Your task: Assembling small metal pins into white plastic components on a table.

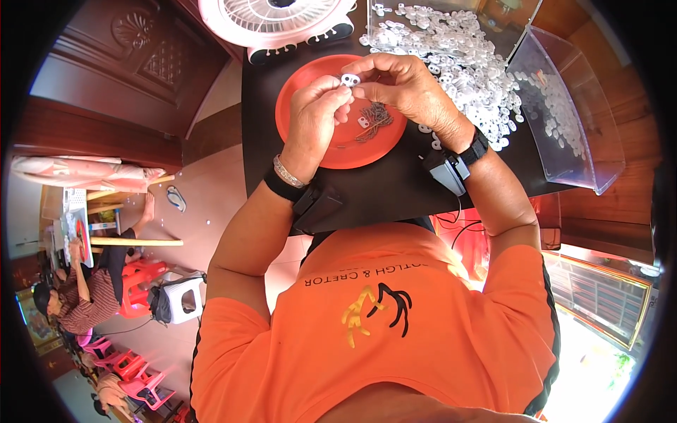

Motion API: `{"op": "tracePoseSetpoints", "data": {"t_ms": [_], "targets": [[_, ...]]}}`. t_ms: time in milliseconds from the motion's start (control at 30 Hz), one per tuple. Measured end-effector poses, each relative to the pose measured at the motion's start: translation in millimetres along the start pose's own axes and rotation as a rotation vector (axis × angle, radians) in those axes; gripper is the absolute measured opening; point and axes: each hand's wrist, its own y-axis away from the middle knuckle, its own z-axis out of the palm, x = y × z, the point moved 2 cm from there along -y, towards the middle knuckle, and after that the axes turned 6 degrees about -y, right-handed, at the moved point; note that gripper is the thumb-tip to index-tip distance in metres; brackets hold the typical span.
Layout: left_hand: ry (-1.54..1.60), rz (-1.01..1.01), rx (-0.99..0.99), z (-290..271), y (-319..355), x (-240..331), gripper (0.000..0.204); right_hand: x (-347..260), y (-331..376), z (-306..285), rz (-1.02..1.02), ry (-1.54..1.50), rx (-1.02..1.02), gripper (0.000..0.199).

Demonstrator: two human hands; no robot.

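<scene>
Over a round orange-red plastic plate, both my hands meet at a small white oval plastic piece with two dark holes. The fingers of my left hand are pinched at its lower left side. From the right, the thumb and index finger of my right hand close on the same piece. Whether a thin part is also between the fingertips is too small to tell. In the plate below lie a tangle of thin grey metal pieces and another white oval piece.
A large heap of white oval pieces spreads right of the plate on the dark table. Beside it stands a clear plastic bin with more inside. A pink-and-white fan stands at the back left. Another person sits far left.
</scene>
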Motion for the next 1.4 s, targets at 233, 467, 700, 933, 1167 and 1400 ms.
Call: {"op": "tracePoseSetpoints", "data": {"t_ms": [233,467,700,933,1167,1400], "targets": [[-0.024,0.026,0.02,-1,0,1,0.014,-3,0,3,-0.011,0.038,0.048,0.021],[0.006,0.021,0.045,0,2,1,0.015,-2,1,4,-0.006,0.003,0.019,0.018],[0.05,-0.018,0.074,1,0,-4,0.019,1,2,10,-0.106,0.311,0.075,0.026],[0.097,-0.046,0.057,0,-2,-4,0.023,-2,3,9,-0.142,0.406,0.062,0.027],[0.022,-0.052,0.037,0,-3,-7,0.023,-7,3,12,-0.18,0.462,0.033,0.029],[0.024,-0.059,0.089,6,0,-4,0.023,-7,4,23,-0.294,0.646,0.125,0.027]]}}
